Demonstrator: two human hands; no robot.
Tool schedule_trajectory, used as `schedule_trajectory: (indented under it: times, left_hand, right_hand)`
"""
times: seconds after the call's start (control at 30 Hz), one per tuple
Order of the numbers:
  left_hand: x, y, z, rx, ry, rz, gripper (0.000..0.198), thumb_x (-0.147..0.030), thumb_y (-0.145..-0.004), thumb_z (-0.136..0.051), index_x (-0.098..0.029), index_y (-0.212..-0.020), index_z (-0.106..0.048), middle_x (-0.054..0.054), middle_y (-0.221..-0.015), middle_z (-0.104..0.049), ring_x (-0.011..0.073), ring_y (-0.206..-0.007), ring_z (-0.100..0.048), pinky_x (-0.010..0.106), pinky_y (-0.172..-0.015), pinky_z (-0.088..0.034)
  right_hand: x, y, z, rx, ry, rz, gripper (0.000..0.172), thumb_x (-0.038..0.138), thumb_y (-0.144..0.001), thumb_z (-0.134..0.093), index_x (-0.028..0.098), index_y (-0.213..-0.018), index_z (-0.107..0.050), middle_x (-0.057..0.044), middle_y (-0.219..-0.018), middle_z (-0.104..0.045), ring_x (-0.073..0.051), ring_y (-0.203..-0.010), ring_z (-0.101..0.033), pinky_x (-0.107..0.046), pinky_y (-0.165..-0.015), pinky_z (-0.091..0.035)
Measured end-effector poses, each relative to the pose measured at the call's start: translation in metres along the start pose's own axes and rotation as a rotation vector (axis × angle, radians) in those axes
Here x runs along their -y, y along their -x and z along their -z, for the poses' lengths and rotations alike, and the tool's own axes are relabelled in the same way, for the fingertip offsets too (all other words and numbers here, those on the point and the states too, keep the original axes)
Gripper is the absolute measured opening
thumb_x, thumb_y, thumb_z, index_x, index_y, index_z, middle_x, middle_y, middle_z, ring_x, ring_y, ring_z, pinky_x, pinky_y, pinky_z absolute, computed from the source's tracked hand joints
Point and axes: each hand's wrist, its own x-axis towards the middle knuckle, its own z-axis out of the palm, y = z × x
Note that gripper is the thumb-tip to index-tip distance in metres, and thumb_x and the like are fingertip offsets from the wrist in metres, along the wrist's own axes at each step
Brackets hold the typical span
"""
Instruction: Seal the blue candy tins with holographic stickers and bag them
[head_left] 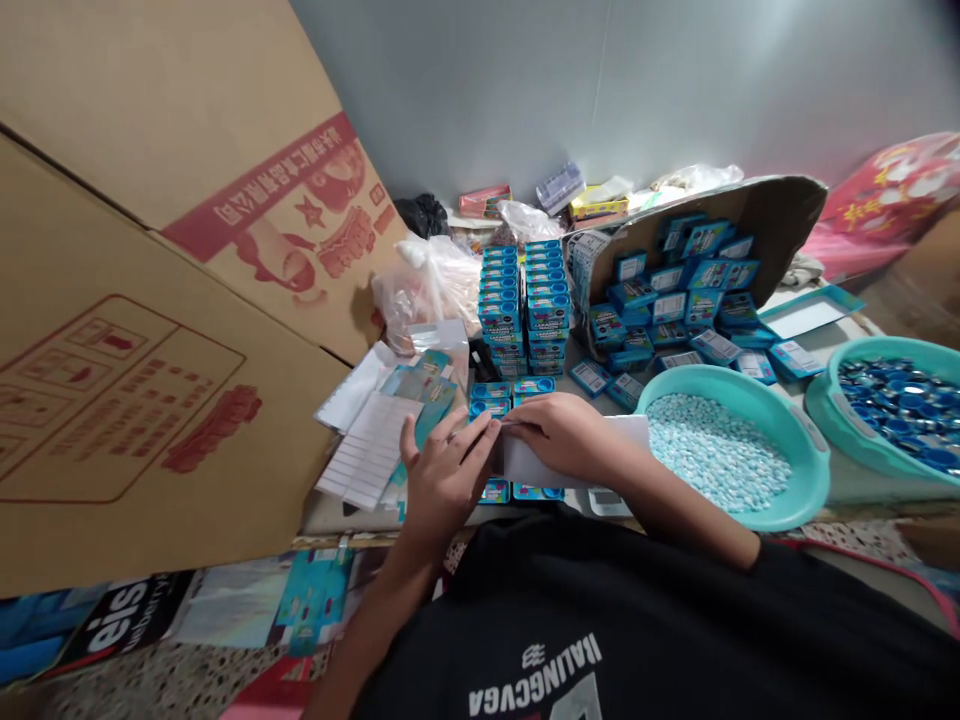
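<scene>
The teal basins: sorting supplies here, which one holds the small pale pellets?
The nearer teal basin, beside the right hand, holds pale pellets; the far-right basin holds dark blue shiny pieces.

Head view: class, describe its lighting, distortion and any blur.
Head view: soft light falls from the upper right, brightening the grey wall; wide-angle distortion bends the cardboard box and the teal basin near the edges; the left hand and right hand look slightly soft, and corner detail smears.
</scene>
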Motion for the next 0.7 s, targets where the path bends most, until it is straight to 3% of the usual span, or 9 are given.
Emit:
schedule_trajectory:
  times: [0.13,0.33,0.53,0.7]
  left_hand:
    - [-0.006,0.007,-0.003,-0.081,-0.142,-0.139,0.029,-0.021,-0.083,-0.071,-0.029,-0.111,-0.069,0.002,-0.11,-0.075,0.0234,-0.116,-0.063,0.051,-0.121,-0.008]
    - [-0.019,0.004,0.002,-0.063,-0.091,-0.089,0.035,-0.018,-0.085,-0.07,-0.016,-0.119,-0.063,0.01,-0.11,-0.074,0.0238,-0.113,-0.064,0.05,-0.118,-0.027]
    - [-0.009,0.0,0.008,-0.026,-0.004,-0.143,0.027,-0.011,-0.086,-0.065,-0.017,-0.112,-0.064,0.008,-0.105,-0.075,0.0221,-0.104,-0.067,0.05,-0.113,-0.036]
    - [-0.007,0.009,0.011,-0.03,0.053,-0.199,0.022,-0.009,-0.084,-0.067,-0.018,-0.104,-0.065,0.006,-0.107,-0.075,0.0216,-0.11,-0.066,0.05,-0.115,-0.034]
  right_hand:
    - [0.0,0.0,0.003,-0.021,-0.009,-0.012,0.023,0.013,-0.091,-0.052,0.019,-0.09,-0.074,-0.006,-0.091,-0.075,-0.018,-0.081,-0.064,-0.027,-0.073,-0.04]
    - [0.003,0.003,0.004,0.111,0.05,0.085,0.022,0.014,-0.093,-0.053,0.016,-0.085,-0.073,-0.007,-0.088,-0.074,-0.017,-0.08,-0.063,-0.025,-0.072,-0.039]
    - [0.002,0.004,-0.006,0.104,0.032,0.064,0.025,0.017,-0.095,-0.051,0.018,-0.087,-0.074,-0.006,-0.088,-0.075,-0.016,-0.079,-0.064,-0.026,-0.071,-0.04]
    - [0.0,-0.002,-0.004,0.104,0.008,0.046,0.021,0.016,-0.093,-0.053,0.017,-0.083,-0.072,-0.006,-0.087,-0.074,-0.017,-0.079,-0.063,-0.026,-0.071,-0.039]
